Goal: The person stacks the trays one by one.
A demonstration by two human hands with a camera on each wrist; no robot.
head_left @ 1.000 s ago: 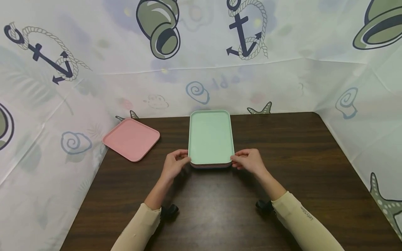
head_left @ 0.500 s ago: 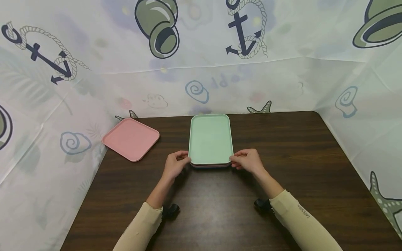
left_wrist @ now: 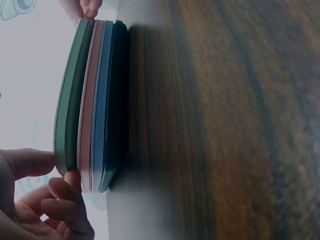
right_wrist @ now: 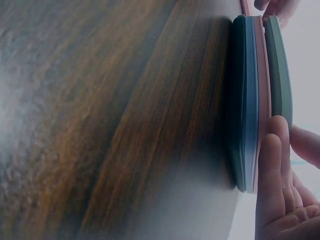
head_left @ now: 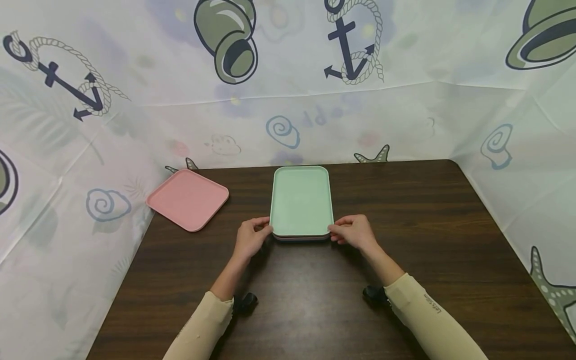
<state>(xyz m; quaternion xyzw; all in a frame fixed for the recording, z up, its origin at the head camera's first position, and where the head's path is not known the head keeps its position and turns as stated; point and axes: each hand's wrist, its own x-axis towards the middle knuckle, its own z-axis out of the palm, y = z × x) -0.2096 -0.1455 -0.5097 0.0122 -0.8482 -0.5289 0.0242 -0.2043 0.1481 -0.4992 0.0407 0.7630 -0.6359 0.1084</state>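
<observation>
A light green tray [head_left: 301, 200] lies on top of a stack of trays at the middle back of the table. Under it the left wrist view shows a pink tray [left_wrist: 88, 120], a blue tray [left_wrist: 101, 110] and a dark tray [left_wrist: 115, 105] at the bottom. My left hand [head_left: 250, 237] pinches the green tray's near left corner between thumb and fingers. At the near right corner, my right hand [head_left: 355, 232] pinches the same tray. In the right wrist view a thin gap shows between the green tray and the pink one.
Another pink tray [head_left: 188, 200] lies turned at an angle at the table's back left, its corner reaching the left edge. The dark wooden table [head_left: 310, 305] meets a patterned cloth [head_left: 216, 120] behind and at both sides.
The green tray's far edge has come down and toward me, so it lies flatter over the stack. Both hands have kept their hold and barely shifted.
</observation>
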